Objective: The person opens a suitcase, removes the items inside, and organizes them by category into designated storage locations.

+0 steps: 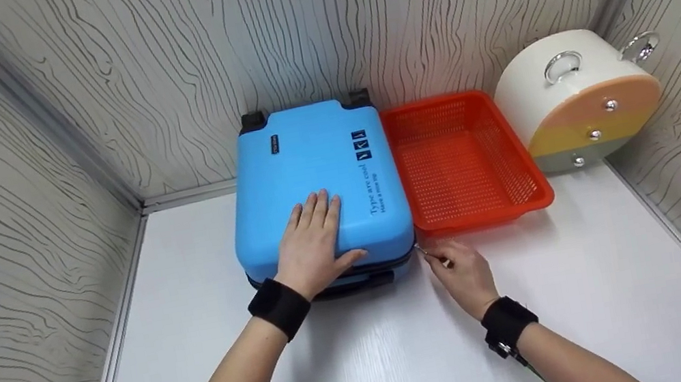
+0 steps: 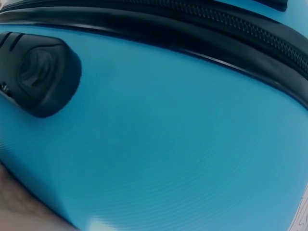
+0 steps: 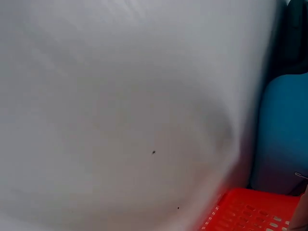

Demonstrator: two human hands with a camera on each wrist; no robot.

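Note:
A light blue hard-shell suitcase (image 1: 313,154) lies flat on the white table, its wheels toward the back wall. My left hand (image 1: 311,244) rests on the front part of its lid with fingers straight and thumb out to the side. At the suitcase's front right corner, my right hand (image 1: 465,272) pinches a small metal zipper pull (image 1: 420,248) with curled fingers. The left wrist view shows the black zipper (image 2: 226,19) along the suitcase's side and part of a black handle (image 2: 41,72). In the right wrist view, the hand is mostly out of frame.
A red perforated plastic basket (image 1: 416,206) stands against the suitcase's right side, close beyond my right hand. Farther right is a white drum-shaped box (image 1: 541,64) with a striped front, round knobs and ring handles. Patterned panels (image 1: 300,32) wall in the table on the back and sides.

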